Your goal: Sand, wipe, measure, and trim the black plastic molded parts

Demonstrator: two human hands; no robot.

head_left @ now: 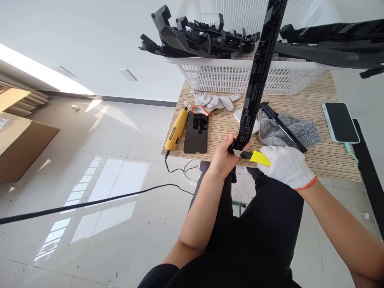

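My bare left hand [224,159] grips the lower end of a long black plastic trim part [254,86], which slants up past the basket's rim. In my right hand [285,166], covered by a white knit glove with an orange cuff, is a yellow utility knife [259,158]. Its blade lies against or very close to the bottom end of the trim part; contact is hard to tell. Just beyond the gloved hand, a grey cloth [288,130] lies crumpled with a black-and-silver caliper-like tool [283,126] on top.
Black plastic parts [198,40] overhang a white basket [216,76] on the striped table [330,168]. A yellow corded rotary tool [177,130], a dark phone [196,134] and a white glove [214,101] lie left. Another phone [340,122] charges at right. Cables [90,202] cross the floor.
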